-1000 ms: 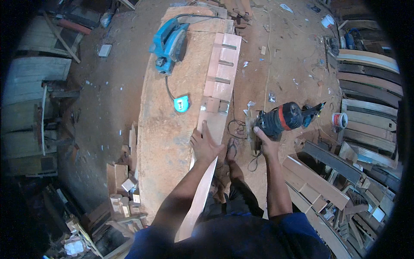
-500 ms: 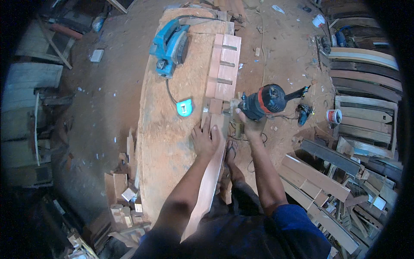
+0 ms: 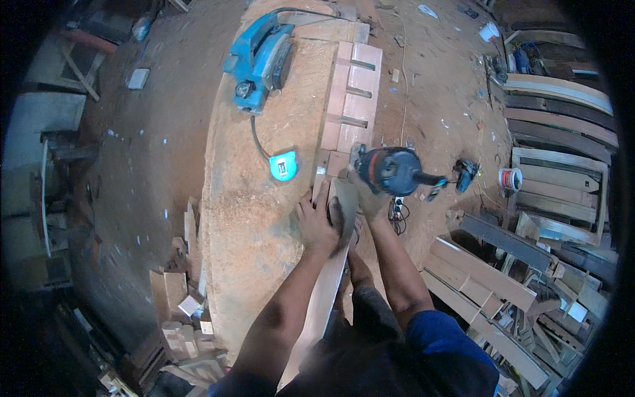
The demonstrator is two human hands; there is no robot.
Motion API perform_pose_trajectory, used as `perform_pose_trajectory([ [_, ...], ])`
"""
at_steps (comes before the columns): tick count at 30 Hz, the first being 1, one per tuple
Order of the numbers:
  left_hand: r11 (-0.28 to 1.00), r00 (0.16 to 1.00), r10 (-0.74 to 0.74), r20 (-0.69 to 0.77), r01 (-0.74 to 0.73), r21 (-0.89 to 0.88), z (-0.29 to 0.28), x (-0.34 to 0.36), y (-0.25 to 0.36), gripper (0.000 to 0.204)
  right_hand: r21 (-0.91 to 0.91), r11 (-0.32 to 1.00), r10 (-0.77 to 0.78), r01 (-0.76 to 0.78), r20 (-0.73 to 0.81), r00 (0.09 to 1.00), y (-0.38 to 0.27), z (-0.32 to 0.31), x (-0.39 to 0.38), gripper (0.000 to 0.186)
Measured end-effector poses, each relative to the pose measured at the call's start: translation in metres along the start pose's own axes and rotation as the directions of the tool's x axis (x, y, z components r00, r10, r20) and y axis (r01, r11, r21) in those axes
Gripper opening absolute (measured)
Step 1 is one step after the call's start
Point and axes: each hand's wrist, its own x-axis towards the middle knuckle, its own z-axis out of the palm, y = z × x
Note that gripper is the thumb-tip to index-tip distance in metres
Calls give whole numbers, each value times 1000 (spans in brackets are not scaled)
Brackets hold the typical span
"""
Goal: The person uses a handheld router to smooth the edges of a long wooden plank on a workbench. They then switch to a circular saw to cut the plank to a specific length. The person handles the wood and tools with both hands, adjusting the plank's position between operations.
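Sawdust-strewn brown wooden surface (image 3: 241, 264): the loose dust is best brushed from under the work, I'd say, so nothing rocks.
Blue boxy power planer (image 3: 258, 63): it sits toward the far end, well apart from both hands, a good place for it.
Teal rounded tape measure (image 3: 283, 165): near the left hand yet apart from it; I'd slide it farther off for elbow room.
Bare left hand (image 3: 317, 221): fingers somewhat spread, laid on the timber rather than curled around it. Firm, flat pressure should serve best, with the thumb well clear of the tool.
Long pale pink-brown wooden board (image 3: 357, 135): it lies along the surface's right edge, running back toward the person's waist. Three dark narrow slots cross its far part; its face has a slight sheen there.
Bare right hand (image 3: 372, 198): fingers grasping the power tool low on its body, partly hidden behind it. A low grip ought to give steadier control.
Black cylindrical power tool with a reddish band (image 3: 397, 171): beside the board, leaning rightward. A blurred brownish plate, seemingly its base, overlaps the timber; contact I cannot tell. It would want seating flat.
Dark looped cable (image 3: 399, 221): best clear of the feet.
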Motion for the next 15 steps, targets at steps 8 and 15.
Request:
perform_pose_trajectory([
  [8,997,997,52,-54,-49,53,3,2,0,52,46,999,-24,23,23,999,43,-3,4,30],
  [15,999,998,39,-46,-40,-8,9,2,1,53,-367,927,-38,81,122,992,73,-9,22,62],
])
